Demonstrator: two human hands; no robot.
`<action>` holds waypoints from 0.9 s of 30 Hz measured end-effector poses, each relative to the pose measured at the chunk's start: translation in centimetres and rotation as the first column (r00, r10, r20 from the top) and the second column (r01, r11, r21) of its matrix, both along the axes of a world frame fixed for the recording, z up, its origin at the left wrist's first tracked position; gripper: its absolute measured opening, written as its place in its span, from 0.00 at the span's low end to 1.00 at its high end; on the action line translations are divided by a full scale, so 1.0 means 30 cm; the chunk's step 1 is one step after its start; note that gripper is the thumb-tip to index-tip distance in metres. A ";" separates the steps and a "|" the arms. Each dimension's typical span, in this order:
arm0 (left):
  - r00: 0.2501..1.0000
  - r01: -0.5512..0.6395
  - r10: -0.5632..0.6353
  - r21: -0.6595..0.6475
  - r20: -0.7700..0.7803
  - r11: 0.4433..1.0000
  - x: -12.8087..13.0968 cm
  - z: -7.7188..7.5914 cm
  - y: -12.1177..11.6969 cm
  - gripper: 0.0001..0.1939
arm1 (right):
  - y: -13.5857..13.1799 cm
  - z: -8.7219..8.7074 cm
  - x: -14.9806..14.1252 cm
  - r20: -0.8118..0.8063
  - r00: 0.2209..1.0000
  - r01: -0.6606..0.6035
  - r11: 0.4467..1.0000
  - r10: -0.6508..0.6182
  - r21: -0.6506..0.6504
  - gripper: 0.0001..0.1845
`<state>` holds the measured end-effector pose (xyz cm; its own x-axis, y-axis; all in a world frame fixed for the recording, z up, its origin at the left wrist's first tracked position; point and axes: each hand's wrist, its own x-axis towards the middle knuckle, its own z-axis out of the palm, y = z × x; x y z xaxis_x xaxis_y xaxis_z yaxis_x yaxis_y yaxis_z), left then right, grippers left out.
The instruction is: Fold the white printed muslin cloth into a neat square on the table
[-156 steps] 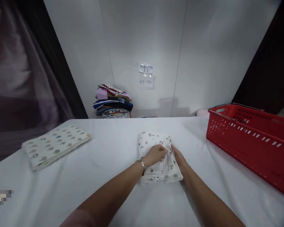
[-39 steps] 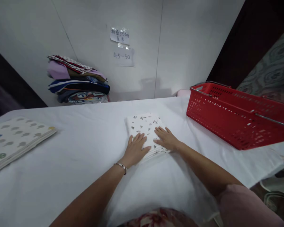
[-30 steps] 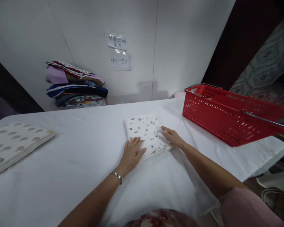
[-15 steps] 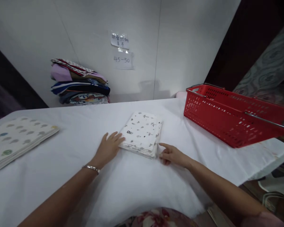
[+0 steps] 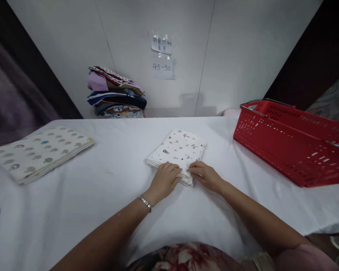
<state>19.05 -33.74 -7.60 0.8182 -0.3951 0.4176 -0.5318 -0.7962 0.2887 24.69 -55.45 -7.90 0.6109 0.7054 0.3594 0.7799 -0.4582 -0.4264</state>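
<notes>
A folded white cloth [image 5: 175, 148] with small dark prints of palm trees and animals lies on the white-covered table in front of me. At its front edge is my left hand [image 5: 165, 178], a bracelet on the wrist, its fingers over the top layers and its thumb at the edge. My right hand [image 5: 205, 176] closes with bent fingers on the front right corner. A short stretch of the front edge shows between the two hands; the fingertips partly hide the layers there.
On the left of the white tablecloth [image 5: 107, 203] lies another folded cloth [image 5: 45, 148] with grey and coloured prints. A stack of folded fabrics [image 5: 117, 94] stands by the back wall. To the right sits a red plastic basket [image 5: 293, 143] with metal handles. Paper signs [image 5: 162, 67] hang on the wall.
My left hand has moved right along the cloth's front edge, away from its left corner. My right hand has come onto the right corner. The view has turned slightly left.
</notes>
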 end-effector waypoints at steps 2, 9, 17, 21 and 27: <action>0.999 -0.011 0.011 0.009 -0.037 1.000 0.010 -0.005 -0.015 0.09 | 0.003 -0.004 0.001 0.029 0.999 -0.020 0.999 0.021 -0.029 0.15; 0.997 0.015 -0.011 0.063 -0.071 0.998 0.012 0.001 -0.020 0.09 | 0.005 -0.032 0.000 0.065 0.998 -0.013 1.000 0.015 -0.020 0.14; 0.997 0.013 -0.011 0.033 -0.081 0.999 0.021 -0.002 -0.028 0.08 | 0.009 -0.037 -0.017 -0.028 0.999 -0.014 0.997 0.016 0.074 0.13; 0.998 0.014 -0.013 0.010 -0.068 1.000 0.017 -0.010 -0.031 0.09 | -0.003 -0.028 -0.027 -0.052 0.997 -0.049 0.998 0.051 0.050 0.16; 0.998 -0.003 0.001 -0.022 -0.057 1.000 0.012 -0.013 -0.036 0.11 | -0.006 -0.024 -0.026 -0.044 0.995 -0.083 0.996 0.084 0.027 0.17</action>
<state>19.40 -34.83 -8.00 0.8418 -0.3843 0.3790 -0.5122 -0.7902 0.3363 23.91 -55.63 -8.63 0.5662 0.7457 0.3511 0.7946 -0.3807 -0.4730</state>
